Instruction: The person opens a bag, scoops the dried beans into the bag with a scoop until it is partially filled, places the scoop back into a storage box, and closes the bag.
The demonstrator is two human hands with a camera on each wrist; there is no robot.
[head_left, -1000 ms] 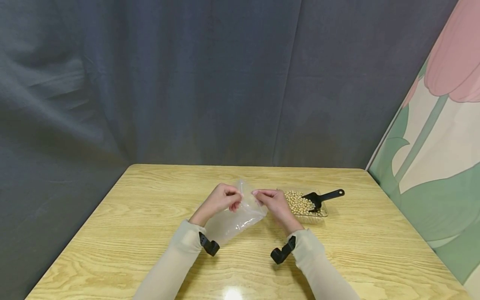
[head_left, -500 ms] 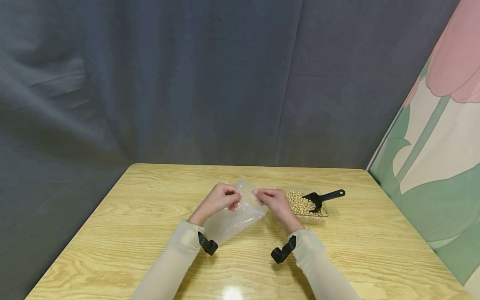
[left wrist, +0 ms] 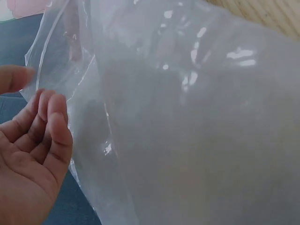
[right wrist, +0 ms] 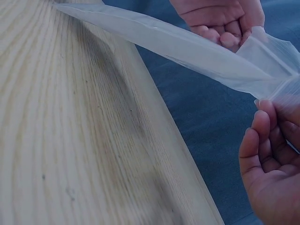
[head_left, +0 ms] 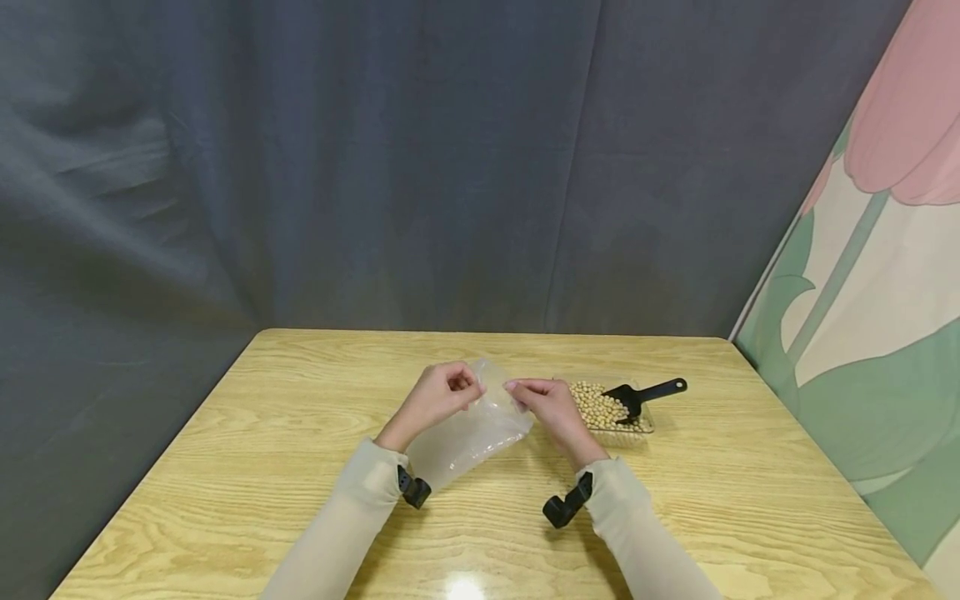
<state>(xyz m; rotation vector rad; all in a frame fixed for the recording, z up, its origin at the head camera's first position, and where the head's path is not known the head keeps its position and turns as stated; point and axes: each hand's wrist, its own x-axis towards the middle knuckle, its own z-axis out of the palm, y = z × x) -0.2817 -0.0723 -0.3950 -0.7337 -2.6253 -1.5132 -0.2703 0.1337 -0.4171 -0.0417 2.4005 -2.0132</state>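
Note:
A clear plastic zip bag hangs slanted between my hands, its flat lower part reaching left toward the table. At its upper left edge, my left hand holds the plastic at the fingertips; in the left wrist view its thumb and curled fingers lie close to the rim. My right hand pinches the other side of the mouth between thumb and fingers. The right wrist view shows the bag edge-on, fairly flat. Just beyond my right hand stands a clear tub of soybeans.
A black scoop is stuck in the beans, its handle pointing right. All this is on a wooden table. Behind the table hangs a dark curtain; a flower-patterned panel borders the right side.
The fingers of my left hand have shifted slightly up and left at the bag's edge. My right hand keeps its pinch, nearly still. The tub and scoop have not moved.

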